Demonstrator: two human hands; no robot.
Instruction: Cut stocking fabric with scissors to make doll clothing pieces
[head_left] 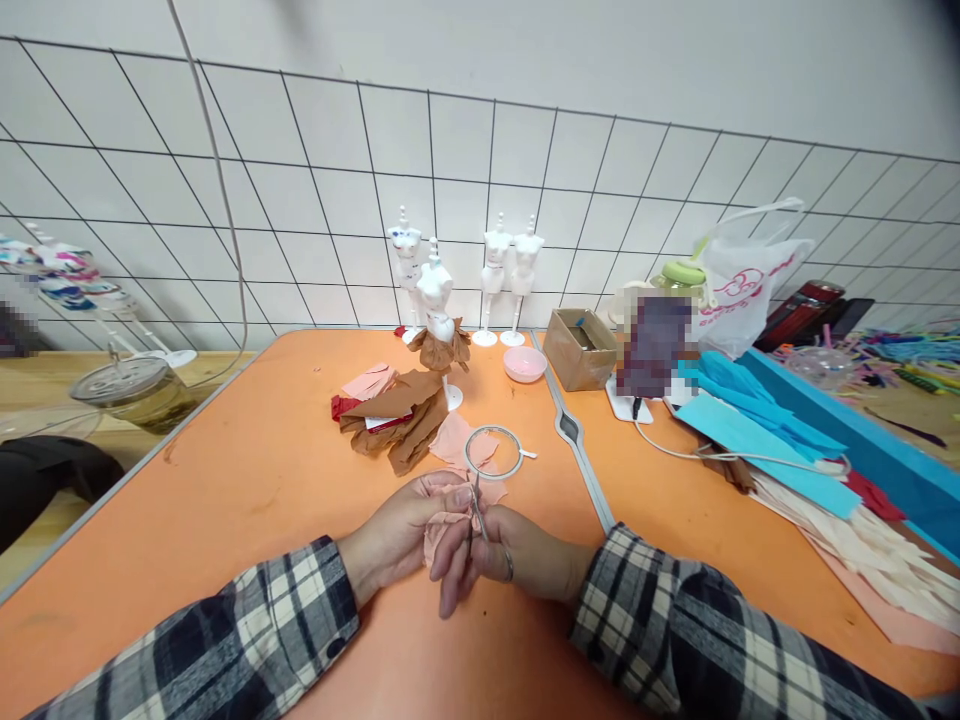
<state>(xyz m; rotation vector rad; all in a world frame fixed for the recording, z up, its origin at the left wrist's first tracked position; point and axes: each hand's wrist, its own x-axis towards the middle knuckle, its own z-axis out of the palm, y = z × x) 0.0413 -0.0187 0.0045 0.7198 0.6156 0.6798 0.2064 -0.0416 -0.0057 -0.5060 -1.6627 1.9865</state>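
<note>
My left hand (397, 530) pinches a crumpled piece of pink crepe paper (436, 538) between thumb and fingers, low over the orange table. My right hand (525, 545) is closed on a small pair of metal scissors (478, 505), their blades pointing away from me at the paper. How far the blades are apart is hard to see. Just beyond my hands, an embroidery hoop (468, 462) lies partly over more pink crepe paper (448, 440). Left of it is a heap of brown crepe paper (409, 440) with pink and red pieces.
Several white mini dress forms (495, 265) stand along the back; the nearest wears a brown ruffle (441, 350). A pink bowl (524, 364), a cardboard box (581, 350) and a phone on a stand (654, 345) are behind. Blue sheets (765, 450) and cream strips (862, 540) lie right.
</note>
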